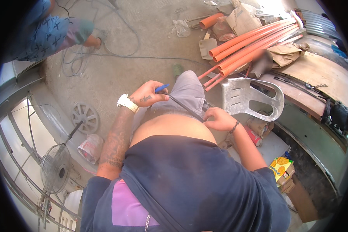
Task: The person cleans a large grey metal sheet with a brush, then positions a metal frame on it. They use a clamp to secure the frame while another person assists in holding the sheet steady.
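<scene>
My left hand (150,94), with a white watch on its wrist, is closed in front of my lap. A slim blue pen-like object (162,88) sticks out from its fingers; its exact kind cannot be made out. From that hand a narrow dark strip (183,106) slants down across my grey shorts to my right hand (220,120). There the fingers pinch the strip's other end close to my bare belly. A dark bracelet circles the right wrist. Whether the strip is loose or fixed to the shorts is unclear.
Orange pipes (255,44) lie at the upper right beside a grey plastic chair (236,94). At the left stand a fan (60,169) and its round base (85,118). A cable (137,46) winds over the floor near another person's leg (75,33). Boards (321,71) rest at right.
</scene>
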A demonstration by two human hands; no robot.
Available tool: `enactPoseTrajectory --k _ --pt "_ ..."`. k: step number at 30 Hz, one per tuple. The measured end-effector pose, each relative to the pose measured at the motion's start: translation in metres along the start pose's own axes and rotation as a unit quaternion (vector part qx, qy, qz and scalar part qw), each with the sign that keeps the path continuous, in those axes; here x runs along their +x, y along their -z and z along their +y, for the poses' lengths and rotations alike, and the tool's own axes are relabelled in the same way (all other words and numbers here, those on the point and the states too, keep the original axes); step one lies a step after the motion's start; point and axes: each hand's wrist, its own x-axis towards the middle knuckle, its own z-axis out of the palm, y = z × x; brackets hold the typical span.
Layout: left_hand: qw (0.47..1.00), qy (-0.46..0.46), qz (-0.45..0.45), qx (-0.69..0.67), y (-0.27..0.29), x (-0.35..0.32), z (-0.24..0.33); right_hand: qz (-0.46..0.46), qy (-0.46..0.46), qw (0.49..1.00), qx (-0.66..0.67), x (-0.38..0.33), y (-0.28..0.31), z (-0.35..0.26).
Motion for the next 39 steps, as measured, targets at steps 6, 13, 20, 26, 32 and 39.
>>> enactPoseTrajectory --k 6,13,20,26,32,39 --pt "1.000 -0.003 0.005 -0.026 -0.007 -0.001 0.001 0.007 -0.083 0.994 0.074 0.045 0.024 -0.037" --pt "0.999 -0.005 0.014 -0.031 -0.011 -0.014 0.007 0.034 -0.040 0.998 0.042 0.105 -0.008 -0.068" --pt "0.997 0.004 0.033 -0.072 -0.018 -0.020 -0.002 0.040 -0.060 0.979 0.189 0.117 -0.023 -0.074" --pt "0.993 -0.036 0.044 -0.107 -0.030 -0.019 -0.004 0.077 -0.095 0.924 0.361 0.112 -0.012 -0.069" --pt "0.988 -0.019 0.006 -0.150 -0.033 -0.016 -0.006 -0.016 -0.193 0.849 0.491 0.108 0.010 -0.067" --pt "0.988 0.009 -0.109 -0.106 -0.037 0.000 0.008 0.071 -0.197 0.767 0.607 0.098 0.015 -0.055"
